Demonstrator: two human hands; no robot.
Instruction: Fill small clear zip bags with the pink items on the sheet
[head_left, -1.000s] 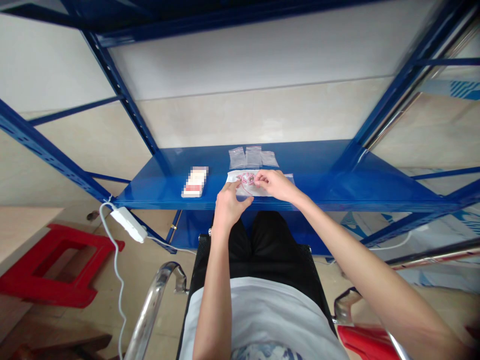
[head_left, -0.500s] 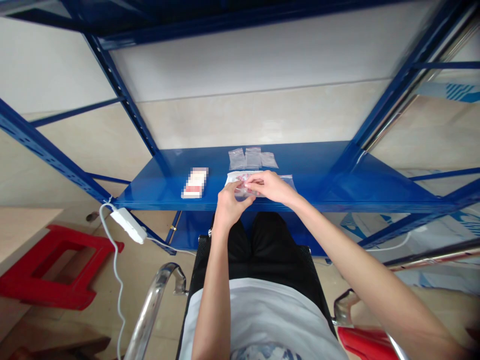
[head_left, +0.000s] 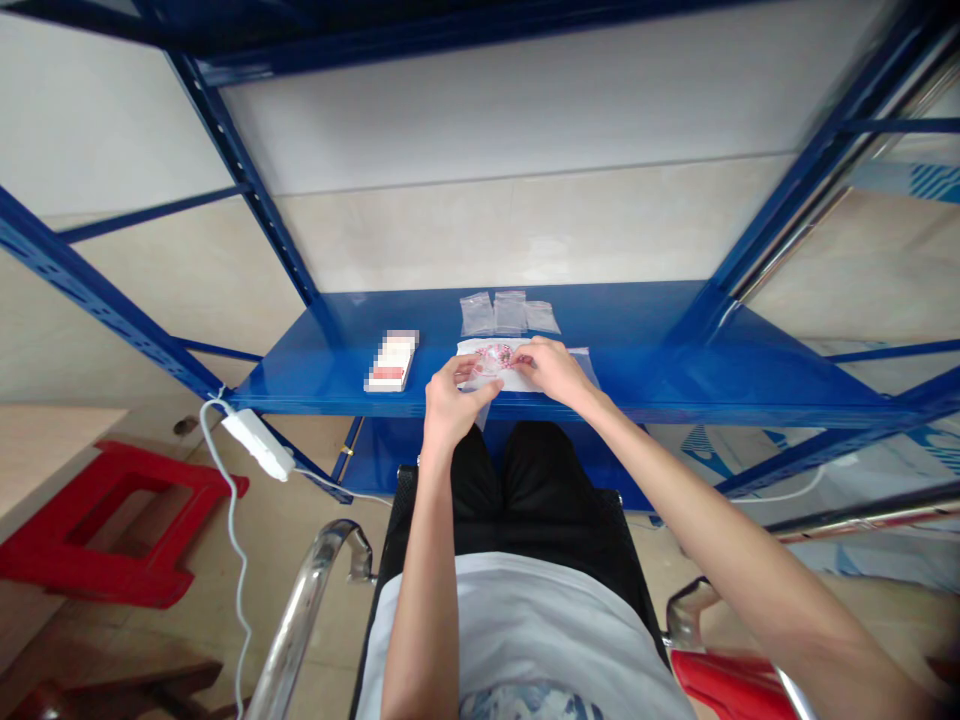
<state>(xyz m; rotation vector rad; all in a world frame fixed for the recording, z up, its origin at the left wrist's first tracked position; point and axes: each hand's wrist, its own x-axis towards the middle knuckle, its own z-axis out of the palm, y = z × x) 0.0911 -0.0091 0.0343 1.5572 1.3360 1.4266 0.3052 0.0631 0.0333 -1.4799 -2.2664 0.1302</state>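
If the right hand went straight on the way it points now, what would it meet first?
The right hand points left: first in line is likely the clear plastic bag right in front of it, then the left hand, though depth is unclear.

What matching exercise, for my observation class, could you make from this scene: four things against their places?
Things:
1. right hand
2. three small clear bags
3. pixelated packet
4. red plastic stool

Places:
A. back of the blue steel shelf
B. floor, left of the shelving
C. on the larger clear bag
D. on the shelf, left of the hands

Pairs: 1-C, 2-A, 3-D, 4-B
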